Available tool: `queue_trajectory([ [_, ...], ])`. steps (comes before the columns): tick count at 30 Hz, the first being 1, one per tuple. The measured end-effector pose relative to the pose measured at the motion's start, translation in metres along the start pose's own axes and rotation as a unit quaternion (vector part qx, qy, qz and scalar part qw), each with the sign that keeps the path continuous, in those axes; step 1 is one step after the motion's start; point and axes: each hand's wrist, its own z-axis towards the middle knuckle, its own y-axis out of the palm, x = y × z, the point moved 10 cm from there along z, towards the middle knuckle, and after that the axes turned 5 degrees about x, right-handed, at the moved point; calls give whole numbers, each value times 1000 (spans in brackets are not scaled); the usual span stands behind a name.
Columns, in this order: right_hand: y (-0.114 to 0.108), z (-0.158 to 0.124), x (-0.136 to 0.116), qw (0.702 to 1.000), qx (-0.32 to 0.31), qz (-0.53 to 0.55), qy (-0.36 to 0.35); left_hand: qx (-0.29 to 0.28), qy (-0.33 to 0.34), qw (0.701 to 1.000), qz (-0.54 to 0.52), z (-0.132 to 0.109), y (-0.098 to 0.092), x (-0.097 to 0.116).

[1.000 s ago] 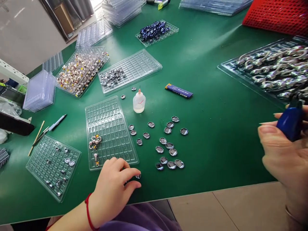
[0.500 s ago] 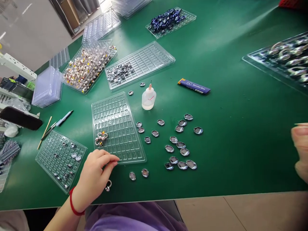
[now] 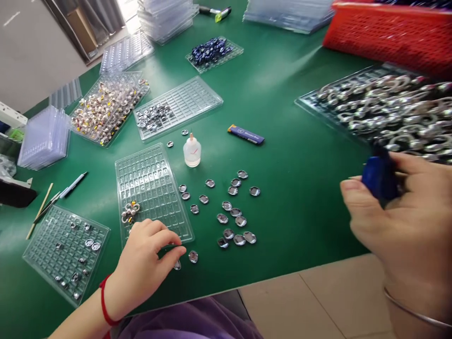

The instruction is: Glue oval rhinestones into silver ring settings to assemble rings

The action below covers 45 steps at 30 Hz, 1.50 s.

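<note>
My left hand, with a red cord at the wrist, hovers at the near edge of a clear compartment tray. Its thumb and index finger are slightly apart, with nothing visible between them. Just below the thumb lies a partly covered gem; beside it is an oval faceted gem. A few rings rest in the tray. My right hand, blurred, closes around a dark blue object whose kind I cannot make out. Several gems lie between the hands.
A small bottle stands behind the gems, near a slim blue packet. Trays of silver rings, white-and-yellow pieces and dark blue pieces surround the area. A red basket sits at the back right.
The view has swung right. My right hand has come in from the right edge, showing the dark blue object. My left hand has shifted toward the near gems, its fingertips parting slightly.
</note>
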Motion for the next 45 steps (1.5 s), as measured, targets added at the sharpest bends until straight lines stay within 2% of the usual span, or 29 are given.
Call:
queue_trajectory([
  [6, -16, 8, -20, 997, 64, 15, -51, -77, 27, 996, -28, 23, 27, 17],
  [9, -16, 9, -22, 995, 70, 19, -69, -84, 34, 995, -32, 29, 34, 23],
  [14, -11, 9, -20, 996, 43, 23, -69, -77, 57, 995, -38, 35, 42, 35],
  [19, -14, 9, -23, 993, 63, 39, -93, -73, 77, 993, -44, 38, 48, 45],
  [23, -15, 8, -24, 988, 80, 54, -119, -63, 74, 995, -39, 45, 46, 43],
  [33, -15, 9, -26, 988, 81, 74, -113, -17, 40, 999, -13, 68, 35, 30],
  [45, -14, 10, -27, 988, 73, 85, -106, -31, 42, 999, -4, 82, 38, 33],
])
